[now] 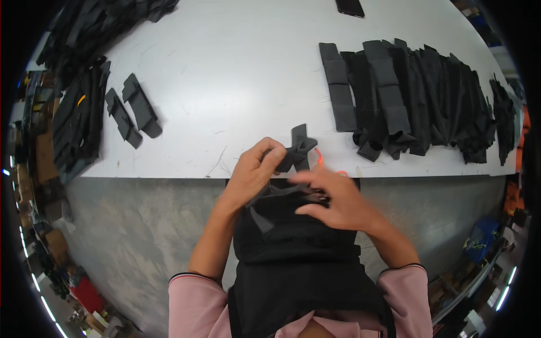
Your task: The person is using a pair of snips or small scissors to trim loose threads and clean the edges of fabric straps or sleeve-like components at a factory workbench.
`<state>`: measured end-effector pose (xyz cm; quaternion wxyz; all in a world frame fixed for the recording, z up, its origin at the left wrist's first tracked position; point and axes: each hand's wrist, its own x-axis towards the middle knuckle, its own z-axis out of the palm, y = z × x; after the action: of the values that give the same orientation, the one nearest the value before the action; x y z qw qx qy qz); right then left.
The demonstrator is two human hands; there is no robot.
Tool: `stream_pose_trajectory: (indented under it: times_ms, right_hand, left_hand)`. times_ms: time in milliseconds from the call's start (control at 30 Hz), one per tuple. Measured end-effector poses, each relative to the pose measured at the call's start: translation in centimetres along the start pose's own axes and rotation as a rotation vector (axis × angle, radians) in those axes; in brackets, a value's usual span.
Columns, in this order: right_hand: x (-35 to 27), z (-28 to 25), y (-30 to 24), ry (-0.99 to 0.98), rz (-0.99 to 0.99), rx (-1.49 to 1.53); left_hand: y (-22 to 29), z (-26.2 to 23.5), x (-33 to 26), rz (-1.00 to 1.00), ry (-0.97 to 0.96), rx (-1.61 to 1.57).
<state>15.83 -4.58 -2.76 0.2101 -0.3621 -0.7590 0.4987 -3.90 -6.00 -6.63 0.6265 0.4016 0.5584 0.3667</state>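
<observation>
My left hand (256, 172) pinches a dark grey fabric strip (300, 147) between thumb and fingers, at the table's near edge. The strip is folded and crossed over itself, and one end sticks up above the tabletop. Another grey strip end (262, 219) hangs below the left hand against my black apron (304, 281). My right hand (335, 197) is close by on the right, smeared by motion, with thumb and forefinger apart. Bright orange-red curved parts (319, 156) show behind it; their kind is hidden. Whether the right hand holds anything is unclear.
Black and dark grey strips (389, 84) lie in a long overlapping row on the right of the white table (225, 73). Two folded strips (141, 106) lie at left, beside dark fabric piles (81, 112). A black phone (350, 7) rests at the far edge.
</observation>
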Motion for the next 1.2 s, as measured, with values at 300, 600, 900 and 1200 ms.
stream_pose_trajectory:
  times_ms: [300, 600, 900, 1200]
  right_hand:
    - [1.3, 0.7, 4.4, 0.395, -0.417, -0.395]
    - [-1.2, 1.2, 1.1, 0.318, 0.107, -0.118]
    - [-0.4, 0.7, -0.3, 0.267, -0.118, -0.541]
    - [2.2, -2.7, -1.1, -0.114, -0.212, -0.607]
  left_hand:
    - [1.0, 1.7, -1.1, -0.197, -0.154, -0.45]
    - [-2.0, 3.9, -2.1, -0.057, 0.328, -0.547]
    - [-1.1, 4.6, -2.3, 0.027, 0.346, -0.351]
    - [-1.0, 3.9, -2.7, -0.027, 0.268, -0.388]
